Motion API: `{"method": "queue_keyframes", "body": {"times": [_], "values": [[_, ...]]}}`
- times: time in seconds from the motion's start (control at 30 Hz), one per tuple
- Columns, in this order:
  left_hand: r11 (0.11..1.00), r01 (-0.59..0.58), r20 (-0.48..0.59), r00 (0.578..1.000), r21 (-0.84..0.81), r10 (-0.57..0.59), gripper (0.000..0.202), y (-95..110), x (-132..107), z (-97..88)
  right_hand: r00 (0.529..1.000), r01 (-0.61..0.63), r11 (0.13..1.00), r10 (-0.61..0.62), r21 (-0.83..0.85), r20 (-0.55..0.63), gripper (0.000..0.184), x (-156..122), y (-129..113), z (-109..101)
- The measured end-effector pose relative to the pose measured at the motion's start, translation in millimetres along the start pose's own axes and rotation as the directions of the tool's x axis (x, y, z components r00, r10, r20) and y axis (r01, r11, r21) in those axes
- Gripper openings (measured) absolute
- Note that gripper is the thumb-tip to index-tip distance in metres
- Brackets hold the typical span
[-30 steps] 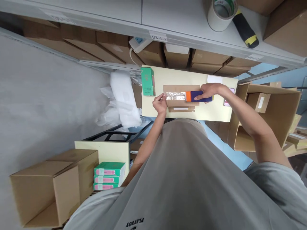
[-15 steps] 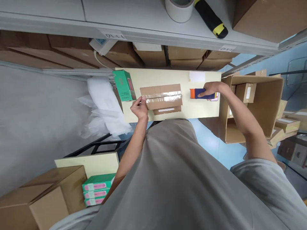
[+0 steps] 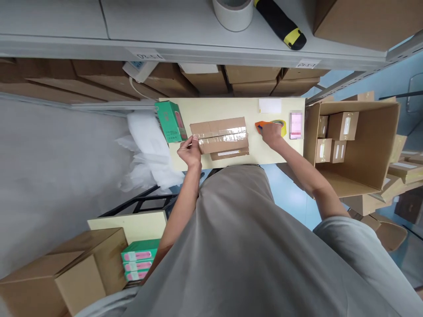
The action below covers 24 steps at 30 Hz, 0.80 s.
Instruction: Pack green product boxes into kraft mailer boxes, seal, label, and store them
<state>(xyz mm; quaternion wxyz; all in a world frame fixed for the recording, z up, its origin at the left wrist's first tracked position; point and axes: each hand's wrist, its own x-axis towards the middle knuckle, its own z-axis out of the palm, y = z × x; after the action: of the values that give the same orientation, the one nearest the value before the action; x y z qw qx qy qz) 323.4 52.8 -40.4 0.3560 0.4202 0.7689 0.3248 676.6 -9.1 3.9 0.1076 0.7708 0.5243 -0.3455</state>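
Observation:
A flat brown cardboard box (image 3: 220,136) lies on the pale yellow table (image 3: 238,105), with a strip of clear tape along its top. My left hand (image 3: 189,149) is closed at the box's left end, pinching the tape's end. My right hand (image 3: 271,132) rests closed on the orange and blue tape dispenser (image 3: 269,127), which lies on the table to the right of the box, apart from it.
A green carton (image 3: 170,121) stands left of the box, white foam wrap (image 3: 148,145) beyond it. A phone (image 3: 295,124) lies at the table's right. An open carton (image 3: 357,145) with small boxes stands to the right. A tape roll (image 3: 233,11) and a black tool (image 3: 280,24) sit on the shelf above.
My right hand drew the dispenser rightwards off the box, leaving tape across its top, and set it down on the table. My left hand stayed at the box's left end.

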Motion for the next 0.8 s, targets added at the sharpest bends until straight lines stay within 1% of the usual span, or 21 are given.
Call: {"method": "queue_keyframes", "body": {"times": [0.07,0.13,0.2,0.3,0.4,0.47,0.53,0.6,0.63,0.7,0.77,0.8], "values": [[1.0,-0.006,0.003,1.0,-0.007,0.006,0.02,-2,1,-0.1,0.993,-0.076,0.997,0.074,-0.011,-0.092,0.047,-3,9,23],[1.0,0.0,0.01,1.0,-0.02,0.0,0.019,-5,3,-0.4,0.98,-0.105,0.995,0.103,-0.002,-0.169,0.05,-8,17,44],[0.999,0.013,0.02,1.0,-0.039,-0.012,0.019,-7,4,-0.8,0.976,-0.091,0.996,0.092,0.011,-0.197,0.051,-13,24,62],[0.997,0.017,0.033,0.999,-0.069,-0.015,0.018,-11,7,-1.5,0.968,-0.112,0.993,0.119,0.044,-0.223,0.048,-17,27,86],[0.997,0.005,0.048,0.999,-0.081,-0.001,0.019,-13,8,-2.6,0.942,-0.139,0.984,0.165,0.108,-0.291,0.044,-20,25,100],[0.997,-0.006,0.059,0.998,-0.071,0.01,0.021,-13,8,-3.8,0.918,-0.161,0.975,0.204,0.151,-0.339,0.043,-25,22,101],[0.999,-0.028,0.076,0.997,-0.045,0.031,0.024,-11,7,-5.5,0.891,-0.177,0.966,0.238,0.186,-0.387,0.046,-35,15,98],[0.998,-0.07,0.1,0.993,-0.009,0.07,0.027,-7,6,-7.6,0.868,-0.156,0.968,0.23,0.197,-0.441,0.052,-47,2,91],[0.995,-0.095,0.112,0.989,0.01,0.093,0.028,-5,5,-8.7,0.859,-0.124,0.973,0.204,0.196,-0.469,0.054,-52,-7,87],[0.988,-0.148,0.135,0.981,0.047,0.14,0.031,-1,3,-10.7,0.844,-0.015,0.979,0.121,0.202,-0.522,0.057,-59,-29,80],[0.977,-0.195,0.158,0.971,0.087,0.179,0.033,3,1,-11.7,0.836,0.113,0.966,0.034,0.232,-0.548,0.06,-58,-55,74],[0.971,-0.216,0.17,0.966,0.105,0.196,0.034,5,-1,-11.5,0.839,0.159,0.953,0.006,0.257,-0.544,0.063,-55,-68,72]]}}
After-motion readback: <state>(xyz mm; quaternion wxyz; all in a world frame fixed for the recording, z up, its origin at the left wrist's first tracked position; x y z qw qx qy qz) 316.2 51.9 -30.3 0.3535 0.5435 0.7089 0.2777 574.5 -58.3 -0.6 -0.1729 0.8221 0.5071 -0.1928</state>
